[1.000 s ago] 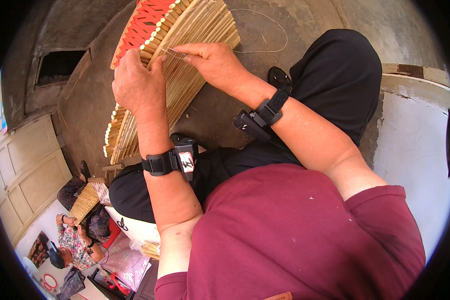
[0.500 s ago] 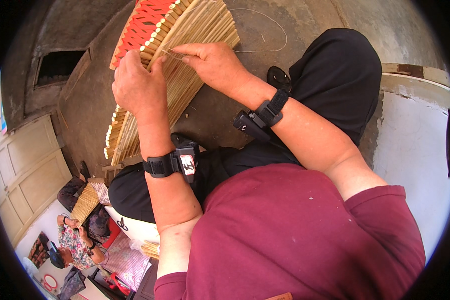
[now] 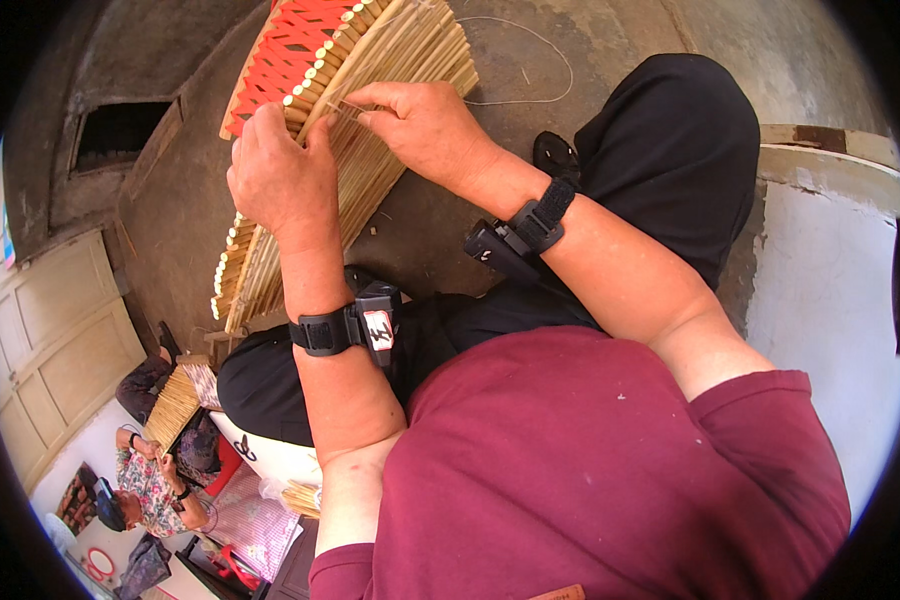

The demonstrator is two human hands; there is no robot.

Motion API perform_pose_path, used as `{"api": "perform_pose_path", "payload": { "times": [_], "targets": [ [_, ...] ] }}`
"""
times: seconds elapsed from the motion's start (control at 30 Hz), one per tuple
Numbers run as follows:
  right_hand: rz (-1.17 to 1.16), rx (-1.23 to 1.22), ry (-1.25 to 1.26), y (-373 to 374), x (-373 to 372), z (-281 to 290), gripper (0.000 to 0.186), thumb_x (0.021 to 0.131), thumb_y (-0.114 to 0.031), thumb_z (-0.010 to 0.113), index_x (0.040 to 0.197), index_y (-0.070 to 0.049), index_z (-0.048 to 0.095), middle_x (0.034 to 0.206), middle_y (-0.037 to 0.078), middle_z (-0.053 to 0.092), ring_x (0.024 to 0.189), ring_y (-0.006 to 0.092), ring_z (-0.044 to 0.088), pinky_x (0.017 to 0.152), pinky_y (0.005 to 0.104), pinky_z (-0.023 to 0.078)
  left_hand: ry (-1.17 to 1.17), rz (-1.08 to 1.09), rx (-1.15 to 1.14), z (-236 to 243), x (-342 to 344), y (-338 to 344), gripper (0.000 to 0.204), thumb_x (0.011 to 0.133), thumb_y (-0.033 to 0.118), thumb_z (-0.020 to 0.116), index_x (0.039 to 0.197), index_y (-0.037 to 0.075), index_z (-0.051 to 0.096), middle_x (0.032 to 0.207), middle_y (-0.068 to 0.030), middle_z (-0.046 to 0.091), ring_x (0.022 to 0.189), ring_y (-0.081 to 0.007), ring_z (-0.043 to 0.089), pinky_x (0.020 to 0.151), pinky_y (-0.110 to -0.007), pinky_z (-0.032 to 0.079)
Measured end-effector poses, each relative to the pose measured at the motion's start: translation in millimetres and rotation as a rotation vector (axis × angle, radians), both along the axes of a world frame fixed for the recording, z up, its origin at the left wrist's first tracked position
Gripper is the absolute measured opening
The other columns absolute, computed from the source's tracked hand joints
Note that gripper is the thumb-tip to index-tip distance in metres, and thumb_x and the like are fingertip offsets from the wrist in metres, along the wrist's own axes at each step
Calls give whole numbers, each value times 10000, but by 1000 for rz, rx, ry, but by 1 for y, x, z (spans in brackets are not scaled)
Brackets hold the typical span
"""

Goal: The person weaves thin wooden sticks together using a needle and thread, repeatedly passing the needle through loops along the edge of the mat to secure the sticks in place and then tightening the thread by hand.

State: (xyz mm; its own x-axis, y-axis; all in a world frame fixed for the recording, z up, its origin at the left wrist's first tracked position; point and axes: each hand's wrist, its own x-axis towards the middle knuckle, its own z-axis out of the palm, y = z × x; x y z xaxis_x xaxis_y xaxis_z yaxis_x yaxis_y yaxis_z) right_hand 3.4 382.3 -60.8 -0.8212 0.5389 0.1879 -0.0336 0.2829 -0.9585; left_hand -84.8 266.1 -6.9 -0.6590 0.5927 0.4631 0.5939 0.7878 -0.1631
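A stiff mat of straw-coloured stalks (image 3: pixel 410 100) lies before me, its stalks side by side and their pale cut ends in a row along the left edge. My left hand (image 3: pixel 282 175) is closed on that edge, thumb on top, its other fingertips partly hidden. To the right of it my right hand (image 3: pixel 420 125) is closed, thumb and forefinger pinching a thin thread (image 3: pixel 344 106) near the left thumb. Whether a needle is among the fingers cannot be made out. Red woven strips (image 3: pixel 288 55) lie just beyond the row of cut ends.
A loop of pale cord (image 3: pixel 560 62) lies on the concrete floor at the far right of the mat. My black-trousered knee (image 3: pixel 670 150) rises on the right. Another person (image 3: pixel 160 490) works on a smaller stalk mat (image 3: pixel 173 405) at the lower left, near scissors (image 3: pixel 244 448) on a white surface.
Both hands keep almost the same grip. My left hand has shifted very slightly to the right along with the mat's edge.
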Motion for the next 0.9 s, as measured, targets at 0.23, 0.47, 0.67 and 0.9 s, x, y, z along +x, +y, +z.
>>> {"api": "perform_pose_path", "payload": {
  "times": [0.23, 0.47, 0.67, 0.9],
  "targets": [
    [14, -174, 39, -1, 1, 0, 240, 856, -200, 592, 995, -32, 693, 854, 186, 683, 804, 302, 680, 724, 367, 529, -17, 4, 11, 6, 4, -2, 470, 709, 402, 782, 1051, 140, 592, 872, -49, 655, 838, -285, 633, 695, -431, 509],
    [21, -300, 92, -6, 27, -11, 205, 902, -115, 593, 1044, -5, 691, 828, 37, 701, 706, 95, 613, 633, 253, 485, -473, -171, 223, 30, 34, -4, 414, 814, 101, 699, 1219, 158, 635, 1024, -84, 684, 841, -195, 648, 739, -312, 507],
    [125, -811, -80, -8, 54, -3, 210, 928, -111, 568, 1068, -19, 695, 687, -28, 618, 577, 41, 519, 520, 211, 417, -593, -264, 199, 38, 45, -3, 377, 812, -34, 623, 1161, 106, 650, 1002, -123, 684, 869, -203, 675, 753, -309, 521],
    [215, -949, -203, 5, 80, -6, 215, 929, -96, 582, 1108, -33, 685, 674, -65, 532, 528, 11, 399, 474, 177, 318, -554, -448, 150, 30, 62, -17, 439, 785, -37, 585, 1193, 117, 638, 938, -75, 628, 797, -264, 606, 704, -352, 515]
  ]
}}
